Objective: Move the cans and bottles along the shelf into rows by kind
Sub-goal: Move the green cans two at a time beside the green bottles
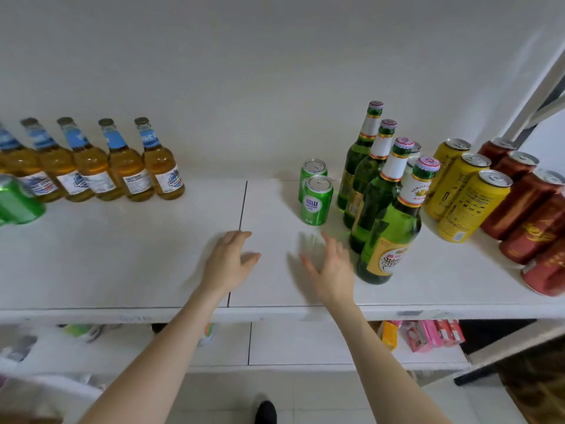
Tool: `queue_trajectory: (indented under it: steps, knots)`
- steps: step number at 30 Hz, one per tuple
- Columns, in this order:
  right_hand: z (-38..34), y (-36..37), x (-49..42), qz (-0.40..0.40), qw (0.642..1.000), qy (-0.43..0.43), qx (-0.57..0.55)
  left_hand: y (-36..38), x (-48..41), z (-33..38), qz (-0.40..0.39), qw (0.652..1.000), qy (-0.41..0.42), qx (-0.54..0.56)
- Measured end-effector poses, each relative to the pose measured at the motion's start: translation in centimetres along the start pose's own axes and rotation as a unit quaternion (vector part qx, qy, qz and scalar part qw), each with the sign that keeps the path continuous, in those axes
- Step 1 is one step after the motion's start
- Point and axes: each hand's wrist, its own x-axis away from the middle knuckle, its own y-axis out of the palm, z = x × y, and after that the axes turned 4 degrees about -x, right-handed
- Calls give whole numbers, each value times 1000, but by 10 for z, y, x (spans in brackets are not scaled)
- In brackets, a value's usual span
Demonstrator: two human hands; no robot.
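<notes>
On the white shelf [137,255], two small green cans [316,199] stand one behind the other right of the middle. A row of green glass bottles [385,228] runs front to back beside them, then yellow cans [470,206] and red cans [526,209] further right. Amber bottles with blue labels [128,172] line the back left, and another green can [16,198] sits at the far left edge. My left hand [227,263] and my right hand [331,267] hover over the shelf's front middle, fingers spread and holding nothing. The right hand is close to the nearest green bottle.
A seam [241,209] splits the shelf top near the middle. A lower shelf [305,347] holds pink and orange packets [428,333] on the right and blurred items on the left. A metal upright [535,96] rises at the far right.
</notes>
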Motion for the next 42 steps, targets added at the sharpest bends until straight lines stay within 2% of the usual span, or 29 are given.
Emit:
queue_trajectory:
  steps: [4,12,24,42]
  knots:
    - [-9,-6,27,-33,989,-40,141,-19,45,-6,25,993,18,-113]
    - [-41,5,57,-79,958,-75,266,-50,95,-44,26,963,25,-267]
    - [-141,82,84,-68,951,-73,291,-137,109,-142,-22,940,38,-339]
    - [-264,213,57,-81,949,-97,288,-217,54,-280,2,936,52,-349]
